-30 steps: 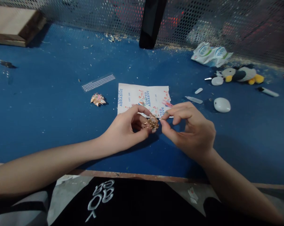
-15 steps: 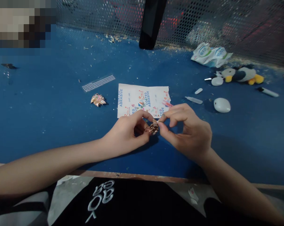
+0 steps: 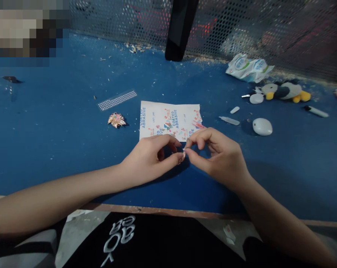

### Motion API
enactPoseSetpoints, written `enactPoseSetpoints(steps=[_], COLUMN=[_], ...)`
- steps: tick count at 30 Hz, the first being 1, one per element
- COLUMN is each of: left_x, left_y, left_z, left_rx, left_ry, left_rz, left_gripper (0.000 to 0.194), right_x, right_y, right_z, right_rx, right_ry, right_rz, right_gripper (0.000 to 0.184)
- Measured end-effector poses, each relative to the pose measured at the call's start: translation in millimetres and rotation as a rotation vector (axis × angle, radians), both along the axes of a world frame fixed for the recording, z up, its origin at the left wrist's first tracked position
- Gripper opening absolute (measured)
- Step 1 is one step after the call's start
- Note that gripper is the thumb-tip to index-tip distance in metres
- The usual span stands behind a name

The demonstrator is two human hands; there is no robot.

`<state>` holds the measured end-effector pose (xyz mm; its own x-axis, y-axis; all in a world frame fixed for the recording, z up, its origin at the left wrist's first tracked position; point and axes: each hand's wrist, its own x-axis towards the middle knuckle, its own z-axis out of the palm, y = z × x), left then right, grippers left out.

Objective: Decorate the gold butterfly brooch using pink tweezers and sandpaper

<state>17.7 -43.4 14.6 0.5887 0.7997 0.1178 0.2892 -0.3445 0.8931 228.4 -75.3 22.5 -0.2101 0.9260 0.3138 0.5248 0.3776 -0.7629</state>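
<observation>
My left hand [image 3: 154,154] pinches a small gold hair claw clip [image 3: 183,158] between thumb and fingers, just in front of the paper. Most of the clip is hidden by the fingers. Thumb and forefinger of my right hand [image 3: 220,154] are pressed together at the clip's right side, on something tiny and pale that I cannot make out. A gold leaf-shaped ornament [image 3: 116,120] with pinkish parts lies on the table to the left. Behind my hands is a white sheet printed "coated abrasive" [image 3: 159,115], with small coloured pieces on it.
A strip of small shiny beads [image 3: 117,100] lies at left. To the right are a white rounded case [image 3: 262,127], a small clear tube [image 3: 229,120], a marker pen [image 3: 316,111], a plush toy [image 3: 287,92] and a wipes packet [image 3: 249,68]. A black post [image 3: 181,31] stands behind.
My right fingertips have moved left and slightly down to the clip. The clip has turned in my left hand, so its gold prongs no longer show.
</observation>
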Motion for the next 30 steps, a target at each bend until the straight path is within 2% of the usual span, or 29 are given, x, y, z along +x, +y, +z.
enactPoseSetpoints(steps=[5, 9, 13, 16, 18, 21, 25, 30], left_x=[0.1, 0.3, -2.5, -7.8, -12.0, -16.6, -18.1, -18.8], left_y=[-0.5, -3.4, -0.1, 13.5, 25.4, 38.8, 40.9, 39.0], left_z=[-2.2, -8.5, -13.8, -15.2, -15.2, -15.2, -16.0, -16.2], left_rx=[0.179, 0.345, 0.446, 0.479, 0.500, 0.504, 0.550, 0.568], left_ry=[-0.047, -0.022, 0.006, 0.133, 0.273, 0.425, 0.581, 0.610], left_rz=[0.010, 0.031, 0.023, 0.088, 0.154, 0.189, 0.146, 0.136], left_gripper=[0.006, 0.010, 0.011, 0.009, 0.015, 0.020, 0.030, 0.032], right_x=[-0.7, -0.5, 0.3, 5.4, 11.2, 19.8, 23.5, 22.9], right_y=[-0.6, -1.0, -0.4, 2.7, 6.7, 14.0, 19.3, 18.3], right_z=[-0.8, -1.0, -0.1, -1.1, -4.2, -11.8, -18.8, -19.7], right_rx=[-0.088, -0.143, -0.171, -0.136, -0.131, -0.110, -0.121, -0.116], right_ry=[0.024, 0.017, 0.024, 0.044, 0.042, 0.013, -0.021, -0.034], right_rz=[0.075, 0.068, 0.039, -0.084, -0.162, -0.231, -0.248, -0.251], right_gripper=[0.028, 0.028, 0.021, 0.010, 0.002, 0.010, 0.017, 0.021])
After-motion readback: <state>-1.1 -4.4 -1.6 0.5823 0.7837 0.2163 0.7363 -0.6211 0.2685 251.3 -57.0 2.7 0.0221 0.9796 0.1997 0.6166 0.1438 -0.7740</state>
